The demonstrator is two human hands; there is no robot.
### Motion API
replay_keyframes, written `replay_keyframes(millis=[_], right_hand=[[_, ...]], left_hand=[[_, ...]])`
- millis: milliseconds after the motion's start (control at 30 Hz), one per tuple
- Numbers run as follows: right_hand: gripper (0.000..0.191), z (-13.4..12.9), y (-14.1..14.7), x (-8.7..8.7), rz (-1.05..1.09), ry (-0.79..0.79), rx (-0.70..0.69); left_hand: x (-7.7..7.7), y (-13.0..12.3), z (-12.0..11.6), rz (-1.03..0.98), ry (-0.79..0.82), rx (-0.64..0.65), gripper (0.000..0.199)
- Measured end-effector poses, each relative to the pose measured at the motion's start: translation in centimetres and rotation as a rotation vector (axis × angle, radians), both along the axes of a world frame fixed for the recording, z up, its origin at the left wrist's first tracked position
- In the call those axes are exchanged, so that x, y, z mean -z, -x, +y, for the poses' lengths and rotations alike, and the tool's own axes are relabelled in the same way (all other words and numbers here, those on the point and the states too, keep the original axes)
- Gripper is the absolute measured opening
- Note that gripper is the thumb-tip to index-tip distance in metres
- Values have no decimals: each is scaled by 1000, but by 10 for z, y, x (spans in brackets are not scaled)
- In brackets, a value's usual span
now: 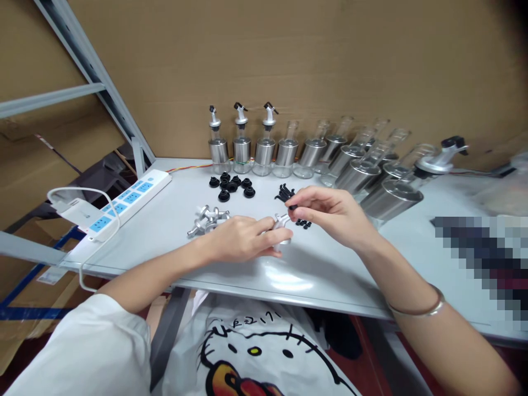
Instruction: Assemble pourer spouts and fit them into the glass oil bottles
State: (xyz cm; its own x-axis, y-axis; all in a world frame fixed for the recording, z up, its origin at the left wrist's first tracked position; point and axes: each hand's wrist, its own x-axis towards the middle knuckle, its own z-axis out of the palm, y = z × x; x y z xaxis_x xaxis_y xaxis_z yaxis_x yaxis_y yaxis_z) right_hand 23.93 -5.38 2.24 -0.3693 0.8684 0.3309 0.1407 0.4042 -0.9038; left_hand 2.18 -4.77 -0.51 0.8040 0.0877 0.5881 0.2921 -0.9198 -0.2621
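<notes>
My left hand [247,239] is closed around a silver pourer spout [281,221], its narrow tip pointing up and right. My right hand [325,212] pinches a small black part [292,207] right beside that tip; its exact shape is mostly hidden by the fingers. Left of my left hand lies a pile of silver pourer spouts [208,219]. Beyond the hands are a cluster of black ribbed stoppers [232,186] and a small heap of black levers [284,192]. Tiny black caps [304,224] lie just under my right hand.
Glass bottles with steel sleeves [287,152] line the back and right; several carry pourers, including a near bottle [394,195]. A white power strip [124,206] with a plugged-in cable lies at the left edge. Cardboard [289,60] stands behind the table [165,242].
</notes>
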Motion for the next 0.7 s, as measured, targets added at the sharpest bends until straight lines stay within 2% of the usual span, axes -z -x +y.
replay_keyframes(millis=[267, 500, 700], right_hand=[[14, -1, 1, -1, 47, -58, -49], [14, -2, 0, -2, 147, -37, -41], [13, -1, 1, -3, 124, -47, -46]], left_hand=[[1, -1, 1, -23, 2, 5, 26], [2, -1, 2, -23, -1, 10, 27], [3, -1, 1, -6, -17, 2, 27]])
